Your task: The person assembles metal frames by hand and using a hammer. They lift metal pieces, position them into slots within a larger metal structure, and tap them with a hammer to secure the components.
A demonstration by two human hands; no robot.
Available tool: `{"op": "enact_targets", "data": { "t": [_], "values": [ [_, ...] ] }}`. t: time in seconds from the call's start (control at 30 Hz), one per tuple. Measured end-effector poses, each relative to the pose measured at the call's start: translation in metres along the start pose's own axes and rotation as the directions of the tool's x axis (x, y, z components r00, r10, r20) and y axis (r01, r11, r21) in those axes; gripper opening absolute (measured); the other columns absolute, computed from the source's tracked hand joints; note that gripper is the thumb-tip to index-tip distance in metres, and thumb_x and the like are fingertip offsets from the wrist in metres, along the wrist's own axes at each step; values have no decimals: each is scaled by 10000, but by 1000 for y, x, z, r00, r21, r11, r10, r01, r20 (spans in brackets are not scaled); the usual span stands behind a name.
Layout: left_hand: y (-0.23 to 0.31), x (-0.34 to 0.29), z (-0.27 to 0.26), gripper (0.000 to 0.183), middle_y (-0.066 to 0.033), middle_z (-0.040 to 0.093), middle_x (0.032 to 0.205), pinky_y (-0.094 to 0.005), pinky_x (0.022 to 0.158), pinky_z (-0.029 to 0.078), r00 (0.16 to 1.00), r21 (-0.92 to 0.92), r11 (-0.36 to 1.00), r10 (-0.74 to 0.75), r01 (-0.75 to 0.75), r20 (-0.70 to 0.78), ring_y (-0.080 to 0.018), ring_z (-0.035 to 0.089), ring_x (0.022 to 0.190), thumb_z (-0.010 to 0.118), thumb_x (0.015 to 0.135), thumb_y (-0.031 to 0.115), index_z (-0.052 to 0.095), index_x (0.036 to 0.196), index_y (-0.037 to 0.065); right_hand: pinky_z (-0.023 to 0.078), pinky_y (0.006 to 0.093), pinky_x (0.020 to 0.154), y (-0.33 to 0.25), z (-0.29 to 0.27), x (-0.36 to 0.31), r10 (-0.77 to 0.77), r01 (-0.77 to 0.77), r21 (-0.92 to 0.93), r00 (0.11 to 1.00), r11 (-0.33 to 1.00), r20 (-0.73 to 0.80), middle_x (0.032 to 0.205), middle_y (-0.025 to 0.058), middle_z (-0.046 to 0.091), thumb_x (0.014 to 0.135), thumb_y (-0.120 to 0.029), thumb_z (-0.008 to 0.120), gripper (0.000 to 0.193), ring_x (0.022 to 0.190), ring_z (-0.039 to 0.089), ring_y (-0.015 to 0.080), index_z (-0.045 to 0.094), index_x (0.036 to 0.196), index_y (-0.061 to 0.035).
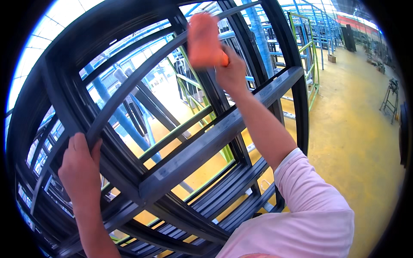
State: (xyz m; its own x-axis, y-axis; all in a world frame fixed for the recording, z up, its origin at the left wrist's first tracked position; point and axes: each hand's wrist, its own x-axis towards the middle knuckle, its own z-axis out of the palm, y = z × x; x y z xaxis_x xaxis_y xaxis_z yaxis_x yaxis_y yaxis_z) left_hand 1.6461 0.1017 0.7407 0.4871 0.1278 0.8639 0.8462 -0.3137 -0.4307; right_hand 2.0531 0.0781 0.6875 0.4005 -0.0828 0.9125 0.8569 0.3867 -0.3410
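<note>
My right hand [232, 75] is raised and closed around the handle of an orange mallet [203, 41], whose head is smeared by motion. The mallet head shows in front of a long, thin dark strip [137, 74]; whether the two touch, I cannot tell. At the lower left, my left hand [81, 167] is closed on the near end of that strip, thumb on one side and fingers on the other. The strip slants up and away to the right across a large dark window frame [211, 132]. The frame has several bars and openings, and stands before me.
Behind the frame stand blue posts [260, 36] and a light green rack [317, 64]. Yellow floor [344, 142] stretches along the right side. A dark metal stand [390, 99] is on it at the far right. More dark frame profiles [232, 193] lie below.
</note>
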Motion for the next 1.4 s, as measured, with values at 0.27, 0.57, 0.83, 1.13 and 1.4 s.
{"op": "enact_targets", "data": {
  "t": [0.27,0.57,0.83,1.13,1.4],
  "values": [
    [60,34,12,258,-86,616,942,-347,595,561,993,130,989,85,-73,-85,-237,658,776,721,921,243,554,984,58,484,308,652,26,18,78,460,-404,915,811,-8,362,965,87,585,938,-394,715,549,726,539,148,406,1309,-133],
    [71,79,32,261,-96,644,992,-367,611,570,992,116,993,46,-32,-121,-267,671,808,722,922,237,560,996,47,471,351,660,44,38,143,342,-180,968,911,-173,231,853,34,527,955,-275,715,610,742,538,159,353,1434,-166],
    [69,119,48,271,-123,667,976,-375,626,577,987,97,995,52,-38,-149,-283,681,804,707,937,263,561,1001,44,477,374,675,48,41,171,425,-235,972,881,14,207,799,41,540,1001,-273,641,209,745,545,175,520,1135,-167],
    [61,126,64,270,-128,676,973,-384,646,578,985,70,997,56,-45,-162,-285,686,836,703,937,261,550,997,48,507,388,673,52,53,176,391,-184,980,910,74,141,825,58,533,992,-292,657,270,742,558,203,507,1149,-132],
    [35,178,66,310,-131,686,1029,-428,774,568,976,57,997,-44,57,-214,-328,693,937,649,974,256,580,1215,73,531,395,694,45,64,208,405,-227,970,898,90,173,890,75,561,969,-280,694,316,771,565,211,531,1120,-56]
  ]
}}
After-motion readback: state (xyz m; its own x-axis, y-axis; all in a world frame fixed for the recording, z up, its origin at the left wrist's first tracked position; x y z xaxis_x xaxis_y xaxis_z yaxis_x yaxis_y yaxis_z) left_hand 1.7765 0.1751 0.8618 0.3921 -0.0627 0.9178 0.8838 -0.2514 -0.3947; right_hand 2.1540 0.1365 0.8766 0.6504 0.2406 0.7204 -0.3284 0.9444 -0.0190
